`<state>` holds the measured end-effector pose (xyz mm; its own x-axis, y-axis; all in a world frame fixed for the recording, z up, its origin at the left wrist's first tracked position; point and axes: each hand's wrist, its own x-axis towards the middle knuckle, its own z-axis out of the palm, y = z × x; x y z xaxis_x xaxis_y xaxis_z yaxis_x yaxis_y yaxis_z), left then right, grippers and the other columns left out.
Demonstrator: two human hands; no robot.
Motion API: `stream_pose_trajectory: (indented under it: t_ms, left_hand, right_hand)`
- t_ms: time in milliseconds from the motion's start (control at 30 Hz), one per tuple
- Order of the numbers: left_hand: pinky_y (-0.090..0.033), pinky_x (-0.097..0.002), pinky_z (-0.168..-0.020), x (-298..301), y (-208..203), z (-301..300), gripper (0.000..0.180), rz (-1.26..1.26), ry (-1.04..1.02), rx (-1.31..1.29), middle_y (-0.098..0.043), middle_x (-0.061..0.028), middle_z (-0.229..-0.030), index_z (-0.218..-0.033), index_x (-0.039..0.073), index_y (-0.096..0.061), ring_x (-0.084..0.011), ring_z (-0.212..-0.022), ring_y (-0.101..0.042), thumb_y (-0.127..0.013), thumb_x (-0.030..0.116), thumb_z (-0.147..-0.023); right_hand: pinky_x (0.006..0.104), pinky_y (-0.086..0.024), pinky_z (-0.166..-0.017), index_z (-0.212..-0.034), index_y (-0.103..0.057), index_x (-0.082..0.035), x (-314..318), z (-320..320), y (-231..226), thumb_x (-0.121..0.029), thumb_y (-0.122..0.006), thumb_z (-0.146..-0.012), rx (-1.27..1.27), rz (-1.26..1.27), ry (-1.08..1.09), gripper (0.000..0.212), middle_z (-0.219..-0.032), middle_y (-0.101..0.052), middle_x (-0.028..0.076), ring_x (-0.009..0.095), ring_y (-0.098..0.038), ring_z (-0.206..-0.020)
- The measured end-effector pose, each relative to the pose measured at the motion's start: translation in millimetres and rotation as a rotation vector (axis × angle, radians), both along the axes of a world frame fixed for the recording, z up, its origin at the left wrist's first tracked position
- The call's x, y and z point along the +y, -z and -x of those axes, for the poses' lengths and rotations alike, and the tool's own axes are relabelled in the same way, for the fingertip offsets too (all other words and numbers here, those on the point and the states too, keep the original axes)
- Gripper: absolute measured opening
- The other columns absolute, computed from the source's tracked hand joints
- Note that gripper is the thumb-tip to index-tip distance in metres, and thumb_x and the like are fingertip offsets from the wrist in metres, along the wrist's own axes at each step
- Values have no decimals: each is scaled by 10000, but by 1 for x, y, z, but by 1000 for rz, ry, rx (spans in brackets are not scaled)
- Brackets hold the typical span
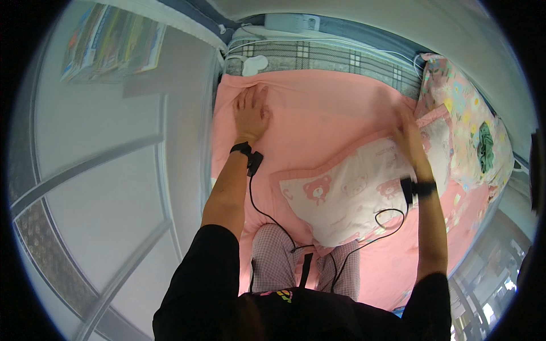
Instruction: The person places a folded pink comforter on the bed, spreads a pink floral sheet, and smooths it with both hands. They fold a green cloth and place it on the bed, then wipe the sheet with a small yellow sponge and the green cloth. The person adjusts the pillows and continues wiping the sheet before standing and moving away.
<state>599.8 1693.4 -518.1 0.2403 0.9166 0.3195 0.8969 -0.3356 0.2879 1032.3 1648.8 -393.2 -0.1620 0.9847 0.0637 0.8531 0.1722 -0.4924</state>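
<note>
In the head view, a light pink cotton sheet (324, 122) covers most of the bed (341, 62), reaching from its near edge toward its far edge, where a strip of grey plaid fabric (284, 57) shows. The left hand (250, 116) rests palm down near the bed's far left corner, its grip relaxed and fingers extended on the sheet rather than closed around it. The right hand (406, 133) is toward the far right, at the far border of a white pillow with pink edging and printed bears (355, 187); it is blurred, so I cannot tell whether its grip holds any cloth.

The pillow lies aslant, from beside the person's knees toward the far right corner, where a pale pink floral cloth bundle (463, 111) carries a crumpled green cloth (485, 148). A white cloud-shaped piece (255, 65) sits on the plaid strip near the far left corner.

As far as I can judge, the spreading is mostly done: the sheet's middle lies fairly smooth. What seems left is the creased band along its far edge and the slanted pillow.
</note>
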Motion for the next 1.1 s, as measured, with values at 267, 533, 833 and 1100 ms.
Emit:
stream_pose_trajectory:
  t_ms: [267,533,833,1100]
  left_hand:
    - [-284,-505,-1058,0,2,1,504,15,-28,-22,-465,-128,-1358,-1355,137,-512,-349,-1274,-392,-524,201,-855]
    - [-274,-523,-1075,1,6,5,518,73,-19,-73,-443,-127,-1386,-1360,138,-507,-338,-1305,-376,-530,219,-849]
    - [-266,-528,-1079,4,32,6,518,110,31,-144,-429,-126,-1391,-1382,135,-492,-340,-1304,-368,-509,242,-875]
    - [-272,-533,-1070,7,31,1,497,83,-1,-79,-437,-126,-1384,-1364,131,-505,-349,-1284,-383,-481,237,-879]
  right_hand:
    - [514,-495,-879,-1305,-447,-39,62,-67,105,-235,-449,-951,-684,327,313,405,-1326,-472,230,445,-588,-1070]
    - [500,-516,-792,-976,-621,-34,77,-90,105,-218,-624,-846,-736,370,324,226,-929,-673,225,415,-644,-922]
    - [501,-526,-779,-1068,-674,-106,70,-86,106,-188,-615,-813,-729,442,434,274,-956,-681,211,408,-653,-910]
    - [526,-498,-720,-942,-639,-38,147,-91,55,-79,-513,-814,-602,272,262,184,-917,-653,259,460,-628,-834]
